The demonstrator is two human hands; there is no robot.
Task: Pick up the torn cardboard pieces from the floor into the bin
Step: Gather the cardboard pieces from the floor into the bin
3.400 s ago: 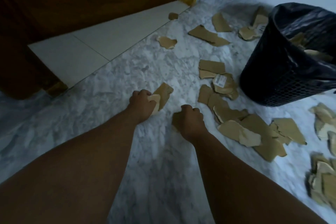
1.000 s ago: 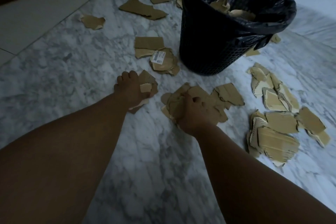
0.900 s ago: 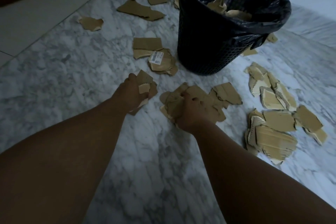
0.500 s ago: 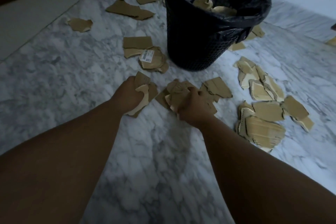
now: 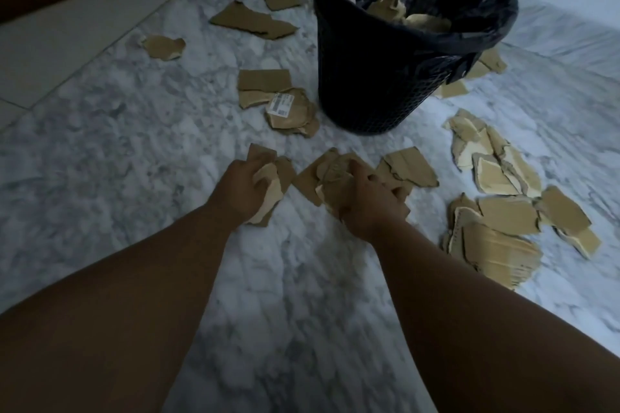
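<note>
Head-camera view down two bare forearms reaching over a grey marble floor (image 5: 302, 295). The left hand (image 5: 240, 189) has its fingers curled round a small bunch of torn cardboard pieces (image 5: 270, 178), which stick out past the knuckles. Just beside it, the right hand (image 5: 372, 203) grips a thicker wad (image 5: 330, 174) of brown scraps with its fingers closed over the top. Whether the wad is touching the floor cannot be told.

A few seconds ago each hand was on only a scrap or two. Since then the right hand has raked several into one bunch, and the bin now sits nearer the middle of the view. Both hands look loaded, so the likely next step is a carry to the bin.

A loose piece (image 5: 409, 166) lies against the far side of the right hand. A pile (image 5: 496, 238) of pieces sits to the right, apart from the arms. Beyond the hands is bare marble, then a labelled piece (image 5: 288, 107) just left of the bin's foot. The black bin (image 5: 369, 77), lined with a dark bag, stands upright with its mouth wide and unblocked and some cardboard (image 5: 402, 15) already inside. Any lift must clear its near rim. More scraps (image 5: 251, 20) lie farther left, near a pale tile strip (image 5: 67, 33)
</note>
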